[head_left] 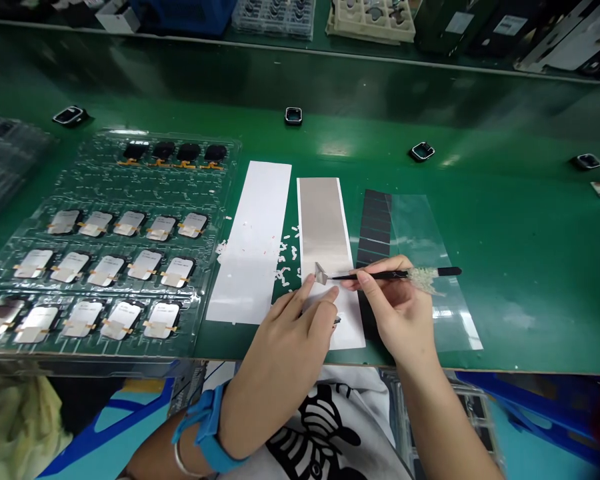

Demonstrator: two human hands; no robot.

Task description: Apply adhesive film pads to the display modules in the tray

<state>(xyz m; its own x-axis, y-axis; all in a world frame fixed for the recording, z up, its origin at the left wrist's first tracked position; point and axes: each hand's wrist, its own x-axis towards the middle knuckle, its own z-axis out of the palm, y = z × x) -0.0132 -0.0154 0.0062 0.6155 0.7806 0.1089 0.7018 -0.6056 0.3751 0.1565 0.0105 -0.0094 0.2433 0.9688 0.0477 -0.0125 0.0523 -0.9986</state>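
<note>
Green workbench [535, 280], light-blue floor [100, 460]

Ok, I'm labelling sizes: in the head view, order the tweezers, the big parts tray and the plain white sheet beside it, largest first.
1. Parts tray
2. White sheet
3. Tweezers

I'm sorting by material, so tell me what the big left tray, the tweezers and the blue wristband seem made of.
Tray: clear, glossy plastic, probably; the green table shows through. Tweezers: perhaps coated metal or plastic, slim and black. Blue wristband: perhaps rubber or fabric; it looks matte and pliable.
</note>
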